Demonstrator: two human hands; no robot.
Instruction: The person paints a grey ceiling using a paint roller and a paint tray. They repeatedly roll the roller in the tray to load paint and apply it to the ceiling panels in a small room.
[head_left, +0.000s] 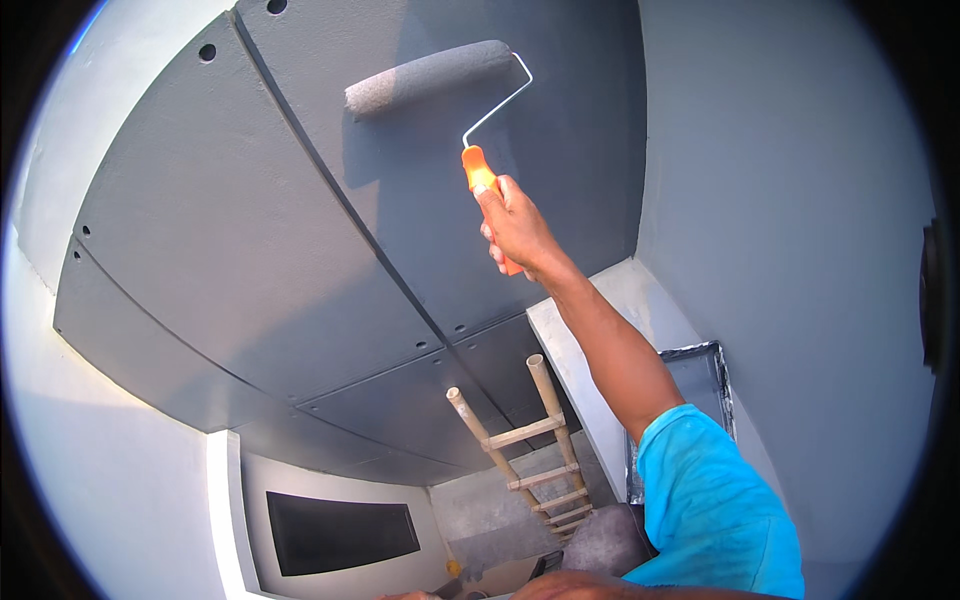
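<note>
My right hand point(522, 228) is closed around the orange handle of a paint roller point(430, 78), arm stretched up and forward. A thin bent metal frame joins the handle to a fuzzy roller sleeve, which is grey with a paler left end. The sleeve lies against a dark grey panelled wall point(330, 270), close to a groove between two panels, and casts a shadow there. Along the lower edge shows a strip of skin point(572, 586) that may belong to my left hand or arm; its fingers cannot be made out.
A paint-smeared rectangular tray point(722, 380) sits on a white ledge point(560, 335) behind my right arm. Below the panels a wooden ladder point(525, 432) leans upward. To the right rises a smooth blue-grey wall point(780, 200). A dark rectangular panel point(340, 535) is set in a white wall at lower left.
</note>
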